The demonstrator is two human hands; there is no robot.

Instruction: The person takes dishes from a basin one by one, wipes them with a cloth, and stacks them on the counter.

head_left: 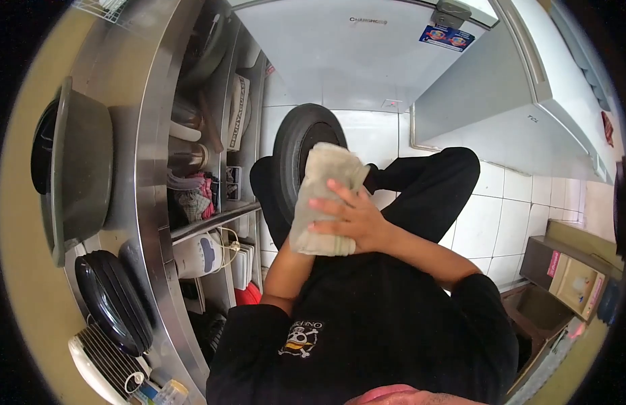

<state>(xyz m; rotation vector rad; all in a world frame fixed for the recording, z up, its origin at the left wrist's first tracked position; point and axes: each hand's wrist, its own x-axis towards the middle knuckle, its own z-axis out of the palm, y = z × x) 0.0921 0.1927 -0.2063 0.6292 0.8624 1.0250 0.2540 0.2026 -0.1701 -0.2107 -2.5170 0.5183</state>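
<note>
A folded beige cloth [320,179] lies across the near side of a dark round pan-like vessel [286,152], which stands tilted between my bent legs. My right hand [350,216] rests on top of the cloth, its fingers spread and lying flat. From the left, my left forearm [289,273] runs up beneath the cloth. The cloth covers my left hand, so its fingers and anything in them are hidden. The cloth also hides part of the vessel's dark inside.
A steel shelf unit [151,121] along the left holds dishes, bottles and a white appliance [195,256]. On its top are a grey basin [83,175] and a black oval object [114,300]. A white freezer [353,54] and a grey appliance [481,121] stand ahead on white floor tiles [475,223].
</note>
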